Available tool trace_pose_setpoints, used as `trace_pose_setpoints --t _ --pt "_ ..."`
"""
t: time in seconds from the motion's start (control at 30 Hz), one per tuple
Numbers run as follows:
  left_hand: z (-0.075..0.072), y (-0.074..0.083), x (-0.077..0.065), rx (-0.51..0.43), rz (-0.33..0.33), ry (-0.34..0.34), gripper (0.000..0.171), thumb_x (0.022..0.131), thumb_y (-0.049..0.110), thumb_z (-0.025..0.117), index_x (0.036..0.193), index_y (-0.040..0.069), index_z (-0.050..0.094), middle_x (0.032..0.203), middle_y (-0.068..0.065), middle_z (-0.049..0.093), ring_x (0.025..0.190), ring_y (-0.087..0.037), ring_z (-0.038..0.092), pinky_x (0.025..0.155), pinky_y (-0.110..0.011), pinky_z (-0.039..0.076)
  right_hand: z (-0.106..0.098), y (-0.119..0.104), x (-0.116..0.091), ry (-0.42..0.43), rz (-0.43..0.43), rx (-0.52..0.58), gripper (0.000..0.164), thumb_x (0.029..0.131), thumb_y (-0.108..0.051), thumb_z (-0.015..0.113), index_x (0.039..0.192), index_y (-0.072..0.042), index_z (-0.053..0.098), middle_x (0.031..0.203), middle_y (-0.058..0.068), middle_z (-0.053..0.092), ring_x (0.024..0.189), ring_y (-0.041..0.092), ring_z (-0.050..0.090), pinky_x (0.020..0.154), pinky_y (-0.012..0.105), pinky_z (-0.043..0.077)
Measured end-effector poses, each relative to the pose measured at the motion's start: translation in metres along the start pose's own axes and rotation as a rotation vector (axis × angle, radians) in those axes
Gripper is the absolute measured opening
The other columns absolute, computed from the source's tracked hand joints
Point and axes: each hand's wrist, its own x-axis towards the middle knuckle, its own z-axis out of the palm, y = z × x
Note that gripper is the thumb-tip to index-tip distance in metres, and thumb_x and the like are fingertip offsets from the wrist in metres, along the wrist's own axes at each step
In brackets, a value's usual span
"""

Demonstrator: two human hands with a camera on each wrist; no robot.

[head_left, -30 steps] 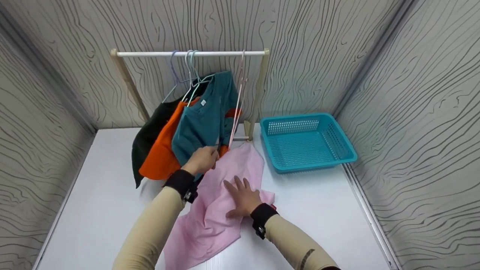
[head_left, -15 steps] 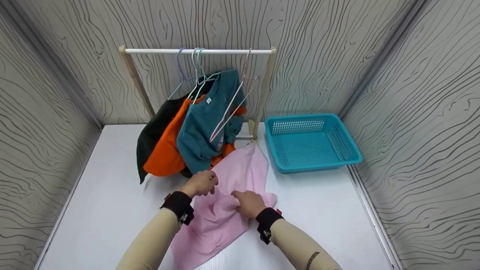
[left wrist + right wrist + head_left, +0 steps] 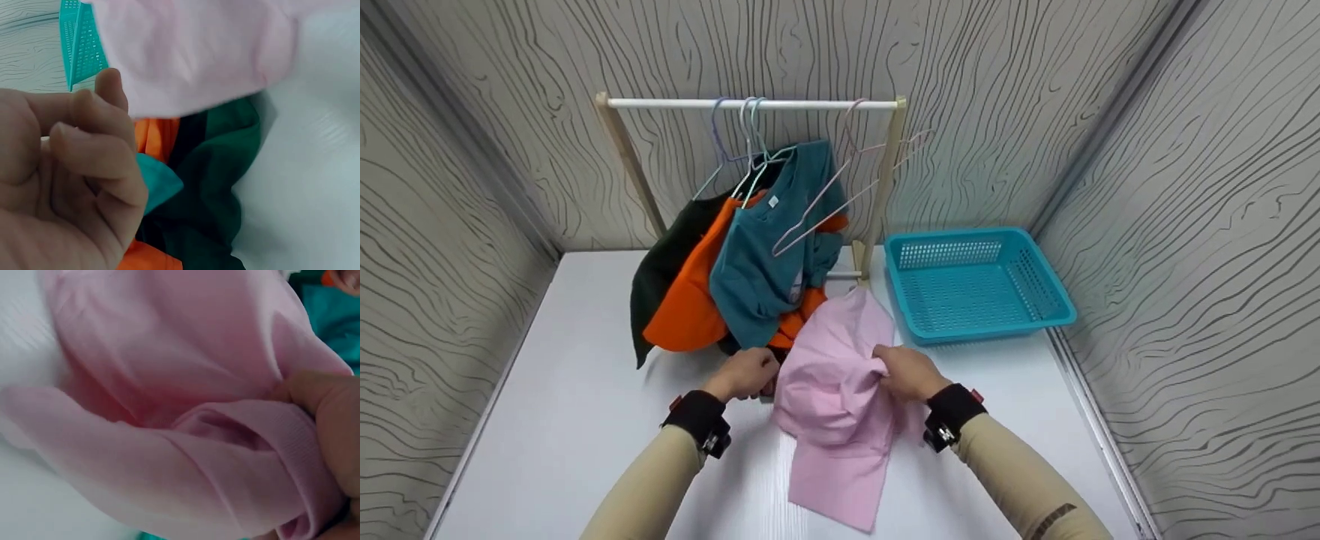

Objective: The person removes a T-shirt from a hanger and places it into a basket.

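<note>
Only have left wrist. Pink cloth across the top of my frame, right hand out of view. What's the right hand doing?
Observer: The right hand grips the pink garment.

Operator: Copy. Anything hanging bare?

Observer: Yes, the pink hanger hangs on the rack with no garment on it.

Operator: Top left of my frame, a sliver of teal basket. Where is it?

Observer: Head view has it standing to the right of the rack.
</note>
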Motion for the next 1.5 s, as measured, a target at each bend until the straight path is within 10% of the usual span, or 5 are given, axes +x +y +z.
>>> trace_pose_setpoints --t 0.33,0.97,1.5 --pt "0.001 -0.008 -0.003 -0.026 -0.021 -0.046 0.017 0.099 0.02 0.05 0.098 0.008 0.062 0.08 -0.009 0.065 0.058 -0.016 0.052 0.05 -0.026 0.042 -0.079 0.021 -0.001 0.082 0.063 0.072 0.043 0.078 0.011 0.056 0.111 -0.014 0.07 0.11 0.011 0.07 0.106 0.035 0.063 0.09 0.055 0.049" --pt "0.001 -0.003 -0.01 -0.017 0.001 -0.058 0.018 0.101 0.023 0.05 0.1 0.011 0.062 0.075 -0.003 0.061 0.059 -0.016 0.053 0.05 -0.027 0.043 -0.241 0.005 0.03 0.328 0.156 -0.038 0.035 0.082 0.006 0.046 0.104 -0.002 0.072 0.116 0.021 0.062 0.112 0.041 0.058 0.086 0.058 0.048" --pt "0.006 -0.019 -0.014 -0.093 -0.006 -0.052 0.016 0.1 0.022 0.05 0.099 0.01 0.062 0.083 -0.01 0.065 0.058 -0.017 0.052 0.049 -0.027 0.043 -0.344 0.034 0.045 0.424 0.42 -0.204 0.043 0.089 -0.005 0.05 0.131 -0.005 0.06 0.135 0.022 0.049 0.119 0.047 0.051 0.094 0.064 0.042"
